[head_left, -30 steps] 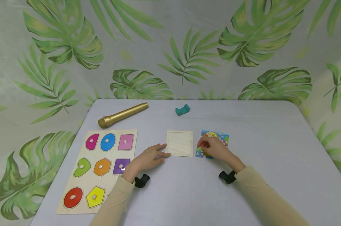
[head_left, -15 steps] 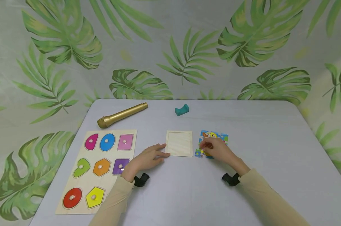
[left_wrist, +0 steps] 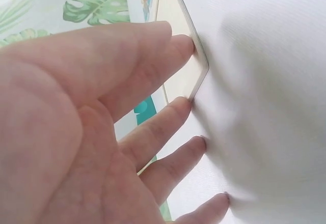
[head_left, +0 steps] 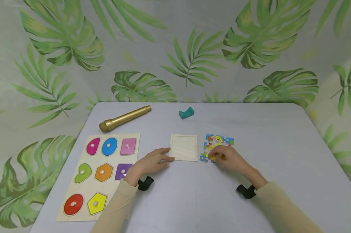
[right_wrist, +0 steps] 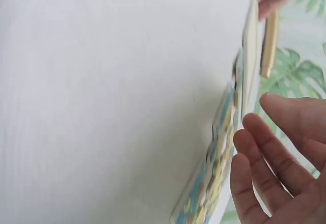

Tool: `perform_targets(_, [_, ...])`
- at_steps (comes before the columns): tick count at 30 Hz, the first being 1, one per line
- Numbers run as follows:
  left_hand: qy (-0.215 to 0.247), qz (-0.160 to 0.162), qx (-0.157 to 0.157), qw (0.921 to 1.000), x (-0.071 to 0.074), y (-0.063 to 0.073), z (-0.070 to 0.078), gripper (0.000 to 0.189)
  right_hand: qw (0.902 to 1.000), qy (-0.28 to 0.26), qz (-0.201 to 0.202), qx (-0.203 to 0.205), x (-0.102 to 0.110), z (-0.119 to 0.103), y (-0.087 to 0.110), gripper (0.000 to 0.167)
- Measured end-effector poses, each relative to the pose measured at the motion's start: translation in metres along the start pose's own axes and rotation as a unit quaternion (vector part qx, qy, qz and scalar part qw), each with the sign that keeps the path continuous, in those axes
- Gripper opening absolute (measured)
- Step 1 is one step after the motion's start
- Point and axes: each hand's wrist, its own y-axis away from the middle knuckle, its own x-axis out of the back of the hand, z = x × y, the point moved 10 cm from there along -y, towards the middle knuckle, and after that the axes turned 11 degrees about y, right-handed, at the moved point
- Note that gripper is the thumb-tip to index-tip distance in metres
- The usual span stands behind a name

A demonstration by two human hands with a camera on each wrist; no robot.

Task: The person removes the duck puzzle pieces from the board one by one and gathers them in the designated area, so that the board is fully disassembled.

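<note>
A square wooden puzzle tray [head_left: 183,148] with a raised rim lies bare in the middle of the table. My left hand [head_left: 150,161] rests at its left side, and in the left wrist view extended fingers [left_wrist: 158,127] touch the tray's edge and corner. To the right of the tray lie colourful jigsaw pieces [head_left: 218,139] showing a yellow cartoon figure, slightly apart from one another. Over their lower right part is my right hand [head_left: 232,158], hiding some of them. In the right wrist view its thumb and loosely bent fingers [right_wrist: 242,180] stand apart, with nothing visible between them.
On the left lies a wooden shape board [head_left: 98,189] with coloured knobbed pieces, partly under my left forearm. A gold microphone [head_left: 125,118] and a small teal curved block [head_left: 186,113] lie toward the back edge. Leaf-print cloth [head_left: 175,48] hangs behind.
My right hand has shifted right and slightly toward me over the jigsaw pieces, uncovering more on their left side. The left hand stays at the tray.
</note>
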Motion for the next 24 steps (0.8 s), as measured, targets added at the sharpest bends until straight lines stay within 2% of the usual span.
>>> perform_targets(8, [0.004,0.001,-0.001,1.0000,-0.001,0.000,-0.001,0.032,0.9962,0.077,-0.013,0.039,-0.016,-0.021,-0.008,0.025])
perform_targets(19, [0.000,0.006,-0.006,1.0000,-0.001,0.002,0.000,0.032,0.9957,0.080,-0.019,0.041,-0.021,-0.022,-0.012,0.029])
perform_targets(24, [0.003,0.008,-0.008,0.9999,-0.001,0.002,0.000,0.032,0.9956,0.087,-0.021,0.028,-0.021,-0.022,-0.014,0.028])
